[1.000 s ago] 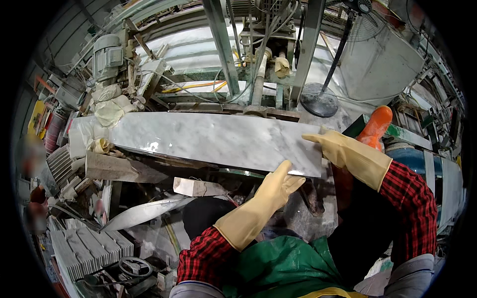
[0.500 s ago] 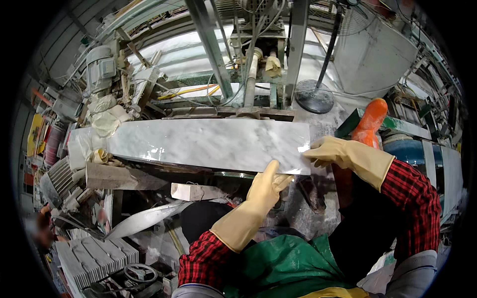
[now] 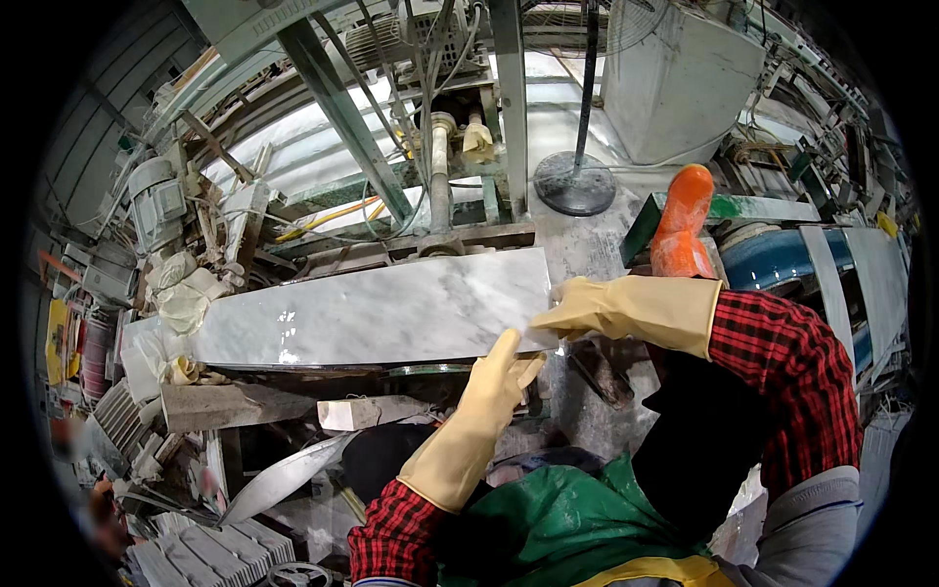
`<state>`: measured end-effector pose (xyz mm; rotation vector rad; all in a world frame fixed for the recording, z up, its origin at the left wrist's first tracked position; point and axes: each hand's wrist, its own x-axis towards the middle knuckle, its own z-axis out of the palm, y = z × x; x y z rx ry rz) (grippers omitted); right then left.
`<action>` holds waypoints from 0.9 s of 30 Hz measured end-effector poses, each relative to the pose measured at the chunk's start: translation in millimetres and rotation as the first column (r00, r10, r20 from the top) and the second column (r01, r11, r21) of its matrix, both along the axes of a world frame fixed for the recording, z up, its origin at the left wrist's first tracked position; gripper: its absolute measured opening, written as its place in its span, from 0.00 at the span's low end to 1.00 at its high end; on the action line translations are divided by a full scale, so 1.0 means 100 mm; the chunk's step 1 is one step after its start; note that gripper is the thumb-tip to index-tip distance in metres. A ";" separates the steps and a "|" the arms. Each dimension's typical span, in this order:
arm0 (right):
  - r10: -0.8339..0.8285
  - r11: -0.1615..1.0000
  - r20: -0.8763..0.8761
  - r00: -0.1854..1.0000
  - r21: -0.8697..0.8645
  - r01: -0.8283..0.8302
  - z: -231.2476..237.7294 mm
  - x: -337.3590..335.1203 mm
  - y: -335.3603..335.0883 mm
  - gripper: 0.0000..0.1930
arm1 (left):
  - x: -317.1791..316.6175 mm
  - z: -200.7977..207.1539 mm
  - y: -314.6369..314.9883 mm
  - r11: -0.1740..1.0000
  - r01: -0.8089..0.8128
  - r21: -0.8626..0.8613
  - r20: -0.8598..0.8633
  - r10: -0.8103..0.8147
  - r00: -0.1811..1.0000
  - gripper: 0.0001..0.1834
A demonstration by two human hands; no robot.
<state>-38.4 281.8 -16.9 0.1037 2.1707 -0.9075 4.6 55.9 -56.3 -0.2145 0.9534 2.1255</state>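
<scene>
A long, polished grey-and-white marble slab (image 3: 391, 305) lies across in front of me, its wet surface catching the light. My left hand (image 3: 469, 416), in a cream rubber glove, pinches the slab's near edge toward its right end, thumb on top and the other fingers at or below the edge. At the near right corner is my right hand (image 3: 636, 311), gloved alike, with its fingers closed around the end; the fingertips blur slightly and are partly hidden. The slab's left end reaches machinery wrapped in whitish cloth (image 3: 184, 298).
An orange rubber boot (image 3: 681, 223) shows beyond my right forearm. A round black stand base (image 3: 575, 183) lies farther back. Below the slab are a stone block (image 3: 360, 413) and a wooden beam (image 3: 235, 403). A motor (image 3: 156, 203) stands at the left.
The view has shifted, so the slab and surroundings appear farther left. My right hand reaches farther over the slab's near right corner; my left hand keeps its place at the near edge.
</scene>
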 end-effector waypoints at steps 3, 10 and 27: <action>0.045 0.999 -0.027 0.999 0.002 -0.045 0.09 -0.03 -0.06 0.32 | -0.03 -0.06 0.02 0.998 -0.061 -0.019 0.094 0.062 0.994 0.23; 0.149 0.977 0.028 0.988 0.150 -0.151 0.05 -0.10 -0.02 0.27 | -0.04 -0.01 -0.06 0.995 -0.068 0.080 0.129 0.057 0.990 0.22; 0.678 0.733 -0.337 0.654 0.235 -0.639 0.17 -0.08 -0.03 0.29 | 0.03 -0.09 -0.03 0.982 0.134 0.136 -0.009 -0.134 0.991 0.23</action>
